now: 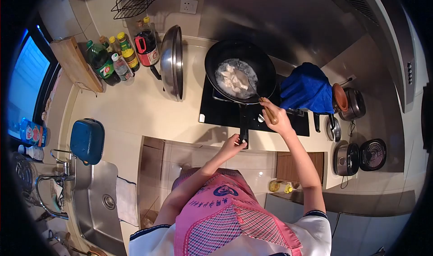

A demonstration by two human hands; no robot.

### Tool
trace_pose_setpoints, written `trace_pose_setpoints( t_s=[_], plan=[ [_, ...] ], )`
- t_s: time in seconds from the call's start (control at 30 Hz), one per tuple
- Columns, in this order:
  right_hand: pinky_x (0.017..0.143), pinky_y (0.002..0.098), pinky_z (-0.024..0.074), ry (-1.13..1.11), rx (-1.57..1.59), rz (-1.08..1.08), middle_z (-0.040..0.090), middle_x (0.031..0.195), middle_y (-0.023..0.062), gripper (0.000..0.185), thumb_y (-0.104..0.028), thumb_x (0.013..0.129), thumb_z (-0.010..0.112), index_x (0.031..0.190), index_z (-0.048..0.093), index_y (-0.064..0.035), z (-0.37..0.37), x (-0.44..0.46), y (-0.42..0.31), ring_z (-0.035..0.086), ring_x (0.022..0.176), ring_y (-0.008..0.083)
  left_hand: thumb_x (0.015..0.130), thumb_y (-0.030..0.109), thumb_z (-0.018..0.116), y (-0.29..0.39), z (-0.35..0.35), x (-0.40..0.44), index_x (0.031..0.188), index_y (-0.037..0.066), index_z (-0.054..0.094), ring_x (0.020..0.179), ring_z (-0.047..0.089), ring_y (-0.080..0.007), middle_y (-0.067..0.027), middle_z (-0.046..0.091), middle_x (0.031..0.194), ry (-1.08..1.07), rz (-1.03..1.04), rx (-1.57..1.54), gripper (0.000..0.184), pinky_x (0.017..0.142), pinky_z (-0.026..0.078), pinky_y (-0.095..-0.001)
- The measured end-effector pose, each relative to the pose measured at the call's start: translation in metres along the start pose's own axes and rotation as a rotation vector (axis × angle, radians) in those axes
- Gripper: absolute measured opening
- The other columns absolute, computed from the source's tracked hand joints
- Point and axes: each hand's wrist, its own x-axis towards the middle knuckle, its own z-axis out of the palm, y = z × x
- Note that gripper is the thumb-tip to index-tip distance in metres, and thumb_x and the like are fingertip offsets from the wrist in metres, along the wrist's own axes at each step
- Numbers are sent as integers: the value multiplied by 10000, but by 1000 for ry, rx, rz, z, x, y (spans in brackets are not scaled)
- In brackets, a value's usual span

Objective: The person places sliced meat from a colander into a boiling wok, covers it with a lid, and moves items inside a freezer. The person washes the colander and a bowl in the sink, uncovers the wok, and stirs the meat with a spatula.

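A black wok (261, 59) sits on the black stovetop (209, 107), with pale, whitish pieces of food (233, 81) in bubbling liquid at its bottom. My left hand (231, 146) is closed around the end of the wok's long black handle (244, 120), which points toward me. In my right hand (280, 120) is a spatula (271, 115), gripped by its wooden handle. Its metal blade reaches down into the wok, against the food. What exactly the pieces are, I cannot tell.
Left of the stove a large metal lid (170, 64) stands on edge, beside several sauce bottles (128, 53). A blue cloth (306, 89) covers something right of the wok. A blue basin (87, 141) stands by the sink (92, 193). At far right is a small cooker (346, 159).
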Motion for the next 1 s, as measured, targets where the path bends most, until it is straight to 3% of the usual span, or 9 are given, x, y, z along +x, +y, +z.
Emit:
trace_pose_setpoints(
  t_s=[0.17,0.27,0.4,0.67,1.0],
  plan=[
    [802,355,467,-59,-22,49,541,1056,232,283,-14,703,569,985,540,-27,4,0,-10,532,974,346,741,250,639,3,-4,-2,898,-3,527,654,560,-162,-79,580,739,-22,-39,-19,318,580,443,-285],
    [799,361,463,9,-46,-31,529,1078,236,289,-15,708,568,995,542,-33,10,-1,-2,537,971,343,748,249,633,8,-6,-2,899,-2,530,655,561,-162,-78,580,738,-16,-12,7,311,582,442,-284],
    [857,337,435,73,38,26,537,1077,224,261,8,711,571,970,552,-20,14,5,4,520,1027,318,749,253,630,-3,-4,-1,900,-6,532,660,552,-157,-75,580,744,-6,-8,-31,316,596,439,-278],
    [807,333,456,223,0,19,515,1116,234,176,11,734,578,903,569,-34,-24,0,-22,538,1005,334,739,266,636,1,-6,-3,888,-8,531,667,545,-144,-69,577,742,-18,-16,-57,329,593,435,-274],
    [828,340,453,116,7,-18,525,1105,226,193,24,726,579,909,558,-34,18,-18,-9,541,1005,325,733,271,645,0,-6,-2,892,-12,532,656,549,-140,-71,582,734,-23,-26,-53,344,583,433,-270]
  ],
)
